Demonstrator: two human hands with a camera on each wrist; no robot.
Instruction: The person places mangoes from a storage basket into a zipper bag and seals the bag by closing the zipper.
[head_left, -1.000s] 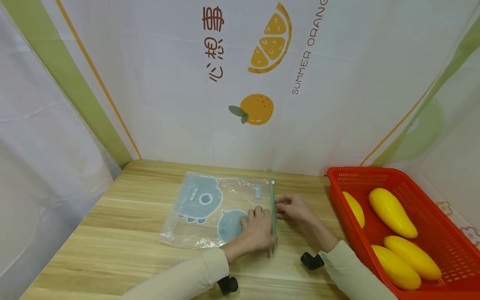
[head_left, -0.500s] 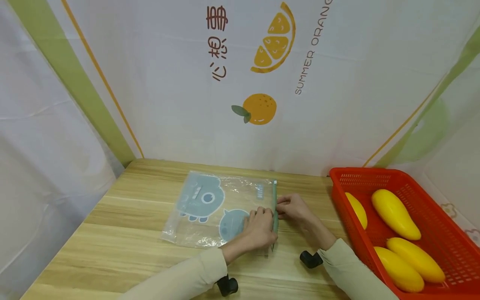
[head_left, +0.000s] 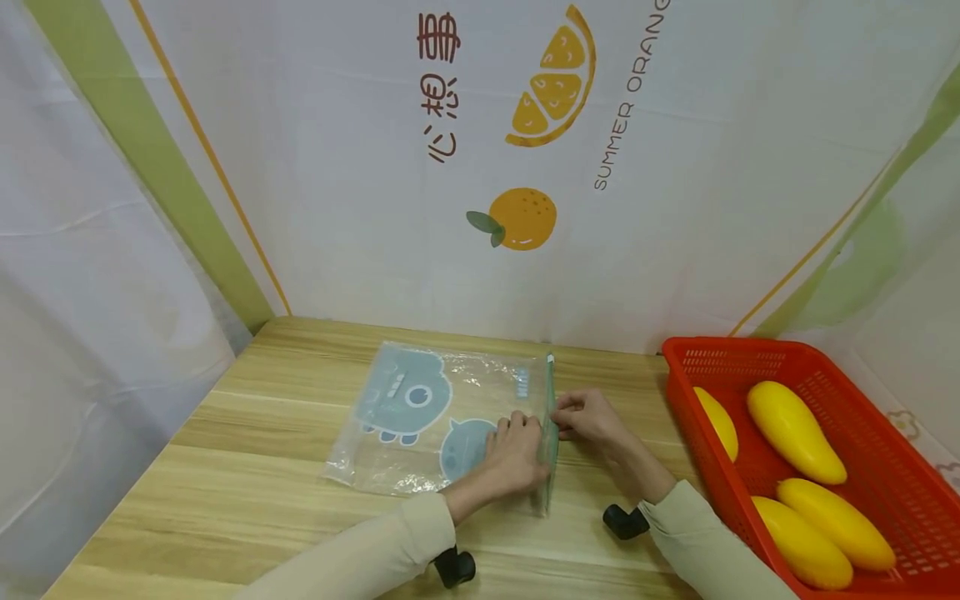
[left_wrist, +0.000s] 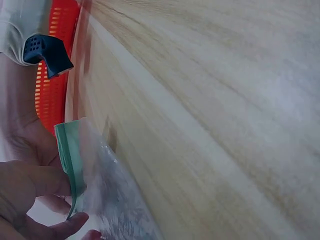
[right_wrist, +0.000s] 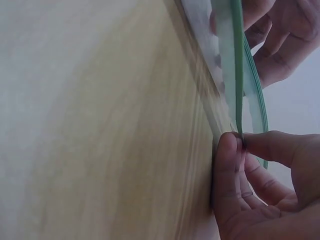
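A clear zip bag [head_left: 465, 387] printed with blue cartoon figures lies flat on the wooden table, its green zip edge [head_left: 552, 383] facing right. My left hand [head_left: 513, 458] is over the bag's near right part and grips the mouth between thumb and fingers, as the left wrist view shows at the green strip [left_wrist: 67, 150]. From the right side, my right hand [head_left: 588, 415] pinches the zip edge between thumb and forefinger. In the right wrist view two green strips [right_wrist: 239, 65] stand apart, with a gap between them above the pinching fingertips [right_wrist: 228, 145].
A red plastic basket [head_left: 678, 417] at the right holds several yellow mangoes [head_left: 795, 432]. Black wrist mounts [head_left: 624, 522] sit at both cuffs. A white curtain [head_left: 360, 233] with orange prints hangs along the table's back edge.
The green zip edge has lifted and its two sides have parted somewhat. The left hand has shifted slightly at the mouth; the right hand stays at the edge. The head view has turned slightly left.
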